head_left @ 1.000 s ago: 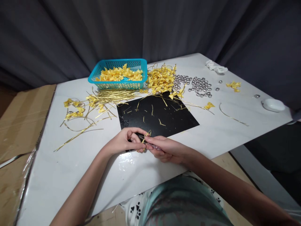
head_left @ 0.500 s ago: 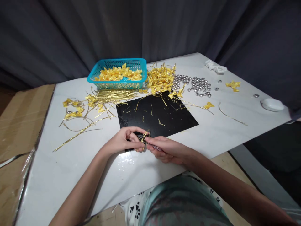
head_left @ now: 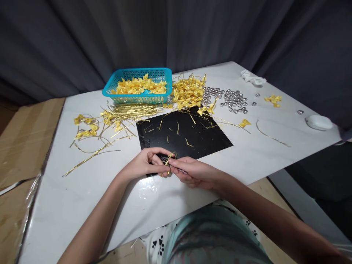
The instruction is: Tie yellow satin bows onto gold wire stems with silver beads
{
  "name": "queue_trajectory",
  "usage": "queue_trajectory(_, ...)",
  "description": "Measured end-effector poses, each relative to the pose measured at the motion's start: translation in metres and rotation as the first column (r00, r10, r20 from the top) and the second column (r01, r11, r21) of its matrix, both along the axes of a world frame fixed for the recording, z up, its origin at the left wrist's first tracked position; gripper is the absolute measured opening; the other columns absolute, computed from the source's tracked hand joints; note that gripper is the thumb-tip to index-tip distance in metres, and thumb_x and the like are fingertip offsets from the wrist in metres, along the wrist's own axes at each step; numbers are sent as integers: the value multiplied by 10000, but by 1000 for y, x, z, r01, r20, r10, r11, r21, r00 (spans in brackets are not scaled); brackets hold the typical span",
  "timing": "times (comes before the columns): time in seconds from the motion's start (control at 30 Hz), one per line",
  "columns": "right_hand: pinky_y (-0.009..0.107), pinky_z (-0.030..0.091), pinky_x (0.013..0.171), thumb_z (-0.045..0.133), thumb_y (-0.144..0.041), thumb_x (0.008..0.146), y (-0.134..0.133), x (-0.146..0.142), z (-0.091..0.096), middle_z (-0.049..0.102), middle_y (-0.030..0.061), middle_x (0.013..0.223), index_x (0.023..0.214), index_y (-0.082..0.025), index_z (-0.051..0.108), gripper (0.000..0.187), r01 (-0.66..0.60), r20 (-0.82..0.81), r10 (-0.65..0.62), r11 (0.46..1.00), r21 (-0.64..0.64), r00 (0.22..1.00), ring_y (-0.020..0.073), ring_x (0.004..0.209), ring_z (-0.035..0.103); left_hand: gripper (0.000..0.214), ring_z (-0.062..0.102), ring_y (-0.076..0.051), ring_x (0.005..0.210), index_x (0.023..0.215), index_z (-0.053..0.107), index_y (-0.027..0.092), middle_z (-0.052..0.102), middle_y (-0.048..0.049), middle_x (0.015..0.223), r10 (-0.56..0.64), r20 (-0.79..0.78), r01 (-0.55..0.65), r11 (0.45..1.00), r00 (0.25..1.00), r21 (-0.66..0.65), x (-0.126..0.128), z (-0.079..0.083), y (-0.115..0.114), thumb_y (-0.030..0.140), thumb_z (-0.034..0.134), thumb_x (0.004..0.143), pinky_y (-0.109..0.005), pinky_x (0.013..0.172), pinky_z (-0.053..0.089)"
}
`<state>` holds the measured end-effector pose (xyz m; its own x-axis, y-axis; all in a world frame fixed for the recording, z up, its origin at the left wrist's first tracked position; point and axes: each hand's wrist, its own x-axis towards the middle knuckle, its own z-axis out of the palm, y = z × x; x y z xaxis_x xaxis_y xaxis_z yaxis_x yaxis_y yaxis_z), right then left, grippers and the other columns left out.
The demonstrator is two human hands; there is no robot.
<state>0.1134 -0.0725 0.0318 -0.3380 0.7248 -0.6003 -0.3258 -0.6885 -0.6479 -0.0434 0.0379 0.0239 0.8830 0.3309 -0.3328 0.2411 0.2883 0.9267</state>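
Observation:
Over the near edge of the black mat [head_left: 198, 141], my two hands meet. My left hand [head_left: 150, 163] is closed, thumb and fingers pinching a looped gold cord [head_left: 172, 155]. My right hand [head_left: 194, 173] grips slim metal tweezers [head_left: 181, 171], and their tips reach into the cord loop between the hands. Fingers hide part of the cord and whatever it may be tied to. Short gold cord scraps [head_left: 188, 143] lie scattered on the mat.
A blue basket [head_left: 137, 99] holds yellow ribbon bows. Beside it sit a heap of corded bows [head_left: 188, 91], a gold cord bundle [head_left: 134, 111] and several silver beads [head_left: 235, 101]. A white dish [head_left: 319, 123] stands at the right; cardboard [head_left: 30, 139] lies left.
My right hand has shifted slightly left, bringing the tweezers a little deeper into the cord loop. My left hand stays in nearly the same place.

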Motion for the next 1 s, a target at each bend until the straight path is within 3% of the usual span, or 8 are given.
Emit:
queue_trajectory(0.27, 126, 129, 281, 374, -415, 942, 3, -3, 2, 282, -124, 351, 674, -185, 400, 354, -15, 71, 13, 1000, 21, 997, 20, 288, 115, 334, 661, -129, 511, 999, 622, 119, 709, -1, 553, -1, 2, 1, 1000, 1000, 11, 0, 1, -1, 139, 737, 687, -182, 507, 492)
queue_trajectory(0.33, 131, 124, 286, 369, -425, 940, 5, -3, 2, 264, -128, 348, 670, -189, 386, 359, -23, 105, 20, 999, 28, 994, 21, 288, 104, 504, 668, -138, 526, 1158, 567, 132, 712, -1, 565, -9, -2, 9, 1000, 1000, 19, 0, 2, 0, 134, 741, 685, -181, 502, 484)
queue_trajectory(0.43, 139, 124, 300, 345, -466, 933, 4, -1, 3, 242, -130, 368, 668, -196, 365, 379, -41, 181, 31, 998, 49, 983, 23, 294, 102, 836, 677, -146, 551, 1414, 304, 205, 722, 4, 597, -42, -20, 43, 998, 999, 54, -1, 4, 0, 142, 737, 701, -172, 481, 465)
queue_trajectory(0.6, 182, 163, 334, 341, -545, 893, -1, 6, 6, 253, -109, 412, 624, -201, 354, 437, -139, 429, 79, 984, 111, 900, 38, 322, 145, 877, 669, -136, 542, 1441, 249, 223, 719, 3, 593, -58, -37, 61, 995, 998, 80, -2, 5, 1, 179, 739, 714, -162, 472, 458)
queue_trajectory(0.7, 207, 208, 413, 449, -519, 852, -5, 15, 4, 336, -67, 483, 602, -195, 349, 422, -153, 684, -26, 968, 200, 729, 62, 406, 286, 797, 670, -127, 554, 1399, 350, 189, 719, 3, 601, -20, -11, 20, 999, 1000, 34, -3, 3, 0, 157, 742, 705, -169, 514, 487)
queue_trajectory(0.87, 270, 280, 578, 554, -315, 825, -6, 36, -6, 504, 29, 696, 694, -184, 445, 215, -201, 919, -293, 915, 350, 263, 181, 689, 479, 631, 638, -106, 511, 1302, 480, 148, 712, 12, 609, 120, 28, -120, 993, 992, -1, -1, 5, -2, 182, 726, 722, -209, 571, 530)
queue_trajectory(0.93, 322, 336, 663, 535, -278, 837, -4, 41, -8, 553, 93, 843, 778, -171, 514, 124, -260, 923, -352, 887, 382, 157, 258, 855, 500, 614, 635, -106, 515, 1286, 493, 137, 715, 7, 617, 180, 39, -181, 983, 983, 17, 0, 8, -2, 204, 727, 722, -209, 573, 528)
queue_trajectory(1.0, 391, 362, 784, 519, -266, 850, 0, 42, -8, 555, 147, 1004, 887, -151, 559, 127, -332, 907, -404, 845, 419, 118, 308, 1008, 458, 602, 635, -110, 523, 1265, 509, 126, 718, 2, 617, 238, 52, -240, 970, 970, 37, 0, 10, -2, 217, 734, 713, -213, 581, 526)
